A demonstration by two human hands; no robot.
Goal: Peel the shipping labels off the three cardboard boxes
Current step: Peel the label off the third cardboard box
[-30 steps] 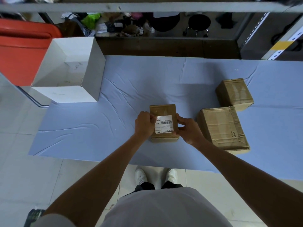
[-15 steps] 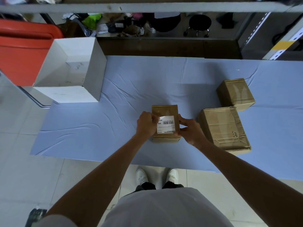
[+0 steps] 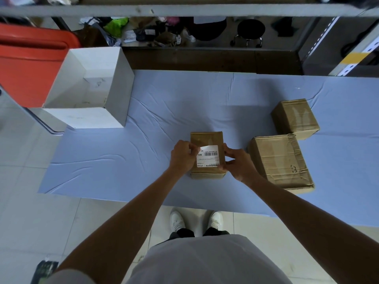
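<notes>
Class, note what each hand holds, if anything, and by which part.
Left hand pinches the white barcoded shipping label at its left edge; right hand grips the small brown cardboard box by its right side.

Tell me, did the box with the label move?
No. The labelled box stays put: its gap to the bigger box on its right looks unchanged.

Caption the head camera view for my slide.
Left hand pinches the shipping label at its edge while right hand steadies the small box.

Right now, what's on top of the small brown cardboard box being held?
A white barcoded shipping label, its left edge under the left hand's fingers; the right hand covers the box's right edge.
</notes>
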